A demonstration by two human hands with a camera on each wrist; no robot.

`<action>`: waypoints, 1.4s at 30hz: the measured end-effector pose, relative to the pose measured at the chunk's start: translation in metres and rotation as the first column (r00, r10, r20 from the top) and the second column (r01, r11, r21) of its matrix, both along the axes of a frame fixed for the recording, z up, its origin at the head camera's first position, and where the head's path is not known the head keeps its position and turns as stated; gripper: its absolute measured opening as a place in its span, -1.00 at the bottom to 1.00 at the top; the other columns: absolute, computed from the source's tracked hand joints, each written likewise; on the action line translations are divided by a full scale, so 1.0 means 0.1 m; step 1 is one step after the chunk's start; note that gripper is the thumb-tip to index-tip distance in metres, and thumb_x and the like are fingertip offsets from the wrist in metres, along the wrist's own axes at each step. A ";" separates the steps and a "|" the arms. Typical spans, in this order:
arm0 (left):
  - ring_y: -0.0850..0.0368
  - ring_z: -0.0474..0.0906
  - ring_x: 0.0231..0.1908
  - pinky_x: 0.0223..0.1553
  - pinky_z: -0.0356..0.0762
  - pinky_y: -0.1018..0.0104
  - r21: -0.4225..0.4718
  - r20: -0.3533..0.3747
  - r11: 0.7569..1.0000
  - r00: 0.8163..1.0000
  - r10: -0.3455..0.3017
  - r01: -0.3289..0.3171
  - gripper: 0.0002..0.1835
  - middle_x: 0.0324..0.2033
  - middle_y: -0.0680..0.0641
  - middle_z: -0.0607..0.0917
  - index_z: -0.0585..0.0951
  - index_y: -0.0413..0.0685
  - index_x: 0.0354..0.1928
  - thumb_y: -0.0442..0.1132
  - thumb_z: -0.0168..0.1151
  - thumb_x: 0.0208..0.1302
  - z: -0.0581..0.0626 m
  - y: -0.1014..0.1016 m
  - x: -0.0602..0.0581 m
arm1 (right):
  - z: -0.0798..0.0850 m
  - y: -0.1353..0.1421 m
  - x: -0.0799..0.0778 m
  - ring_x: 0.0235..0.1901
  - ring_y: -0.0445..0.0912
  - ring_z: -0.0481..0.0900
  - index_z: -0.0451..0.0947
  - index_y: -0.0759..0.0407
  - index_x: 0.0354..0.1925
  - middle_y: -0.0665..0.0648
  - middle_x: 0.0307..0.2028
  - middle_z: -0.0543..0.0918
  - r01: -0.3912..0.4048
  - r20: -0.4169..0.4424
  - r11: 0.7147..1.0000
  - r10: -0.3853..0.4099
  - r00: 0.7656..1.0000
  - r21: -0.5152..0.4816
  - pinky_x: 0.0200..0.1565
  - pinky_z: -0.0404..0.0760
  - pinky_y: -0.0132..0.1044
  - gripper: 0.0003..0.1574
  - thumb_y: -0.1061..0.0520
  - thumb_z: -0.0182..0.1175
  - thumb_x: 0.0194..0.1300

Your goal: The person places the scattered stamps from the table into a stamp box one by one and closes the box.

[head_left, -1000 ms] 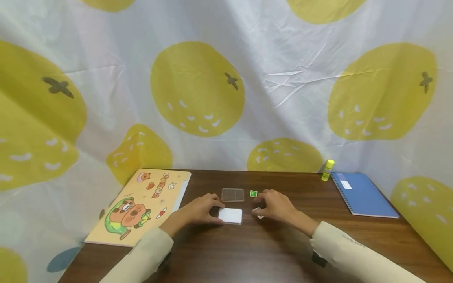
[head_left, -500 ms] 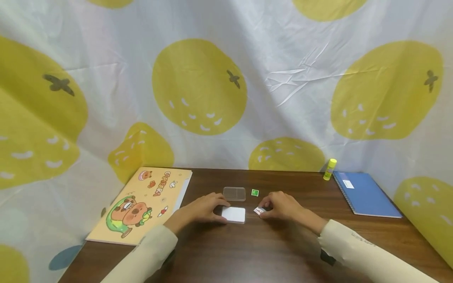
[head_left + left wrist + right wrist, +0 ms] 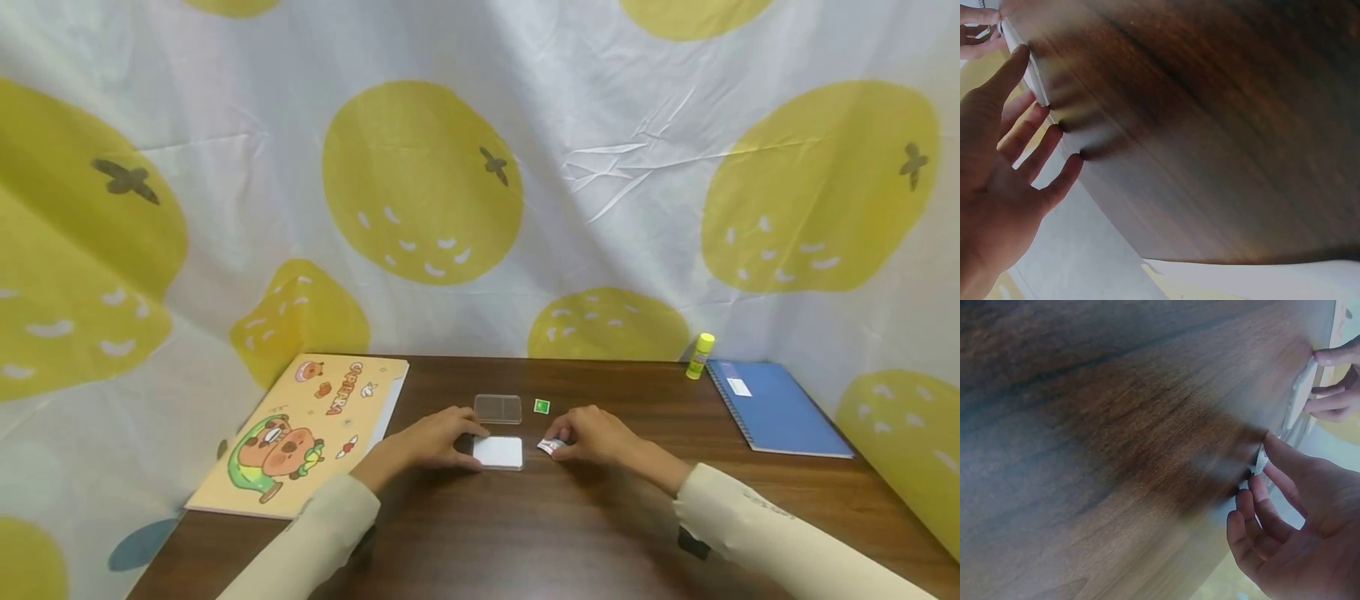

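In the head view my left hand [image 3: 438, 439] holds the left side of a shallow clear plastic box [image 3: 498, 452] with a white top surface, thumb at the near corner and fingers at the far one. My right hand [image 3: 597, 437] pinches a small white printed square [image 3: 550, 446] between thumb and fingertips, low over the table just right of the box. What is printed on it is too small to read. Behind the box lies a clear plastic lid [image 3: 498, 408]. A small green square [image 3: 542, 407] with a white border lies to the lid's right.
A tan folder [image 3: 300, 442] with capybara pictures lies on the left of the brown table [image 3: 480, 533]. At the back right a yellow glue stick [image 3: 700, 357] stands near a blue spiral notebook [image 3: 780, 408]. A lemon-print curtain [image 3: 600, 233] closes off the back and sides.
My right hand has moved slightly right and the printed square shows more fully, pinched and a little bent now. My left hand stays at the box. The head view has shifted slightly.
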State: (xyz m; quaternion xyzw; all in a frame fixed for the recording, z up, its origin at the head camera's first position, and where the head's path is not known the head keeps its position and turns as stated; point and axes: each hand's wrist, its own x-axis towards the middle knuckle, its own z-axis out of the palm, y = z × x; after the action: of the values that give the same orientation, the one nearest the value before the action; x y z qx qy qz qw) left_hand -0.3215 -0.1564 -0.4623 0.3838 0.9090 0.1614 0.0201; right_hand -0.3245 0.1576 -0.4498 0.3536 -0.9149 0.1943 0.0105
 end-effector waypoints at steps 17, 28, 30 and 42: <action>0.03 0.54 0.14 0.22 0.52 0.09 0.016 0.027 0.999 0.999 0.030 -0.030 -0.45 0.09 -0.03 0.65 0.73 -0.03 0.17 0.04 0.56 0.19 0.02 0.04 0.00 | 0.00 -0.03 -0.01 -0.42 -0.24 0.59 0.75 0.20 -0.13 -0.04 -0.45 0.70 -0.027 0.032 0.997 0.030 0.999 -0.071 -0.33 0.59 -0.37 -0.67 0.25 0.55 0.09; 0.02 0.54 0.12 0.21 0.53 0.08 0.011 0.031 0.999 0.999 0.042 -0.043 -0.44 0.06 -0.05 0.65 0.72 -0.07 0.18 0.03 0.56 0.20 0.03 0.04 0.04 | -0.01 -0.05 -0.01 -0.37 -0.16 0.69 0.76 0.26 -0.17 0.07 -0.40 0.75 -0.017 0.110 0.985 0.036 0.993 -0.173 -0.29 0.64 -0.39 -0.82 0.41 0.34 0.27; 0.02 0.54 0.12 0.21 0.53 0.08 0.010 0.026 0.999 0.999 0.044 -0.044 -0.44 0.07 -0.05 0.65 0.72 -0.06 0.19 0.04 0.55 0.20 0.03 0.04 0.03 | -0.01 -0.05 -0.01 -0.36 -0.17 0.69 0.76 0.26 -0.16 0.06 -0.39 0.76 -0.008 0.118 0.983 0.030 0.993 -0.183 -0.29 0.64 -0.39 -0.82 0.40 0.34 0.27; 0.01 0.57 0.09 0.19 0.54 0.08 0.021 0.009 0.999 0.999 0.040 -0.040 -0.44 0.05 -0.06 0.67 0.73 -0.07 0.17 0.02 0.57 0.18 0.00 0.05 0.03 | 0.09 -0.20 -0.06 -0.35 -0.17 0.71 0.72 0.28 -0.04 0.08 -0.37 0.76 -0.090 0.131 0.976 0.117 0.984 -0.198 -0.24 0.68 -0.35 -0.70 0.45 0.34 0.26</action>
State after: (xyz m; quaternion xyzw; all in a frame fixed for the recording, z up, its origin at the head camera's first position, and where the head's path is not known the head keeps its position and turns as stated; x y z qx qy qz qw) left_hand -0.3183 -0.1518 -0.4621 0.3651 0.9146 0.1730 0.0166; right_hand -0.3308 0.1379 -0.4412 0.3834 -0.8708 0.3063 -0.0308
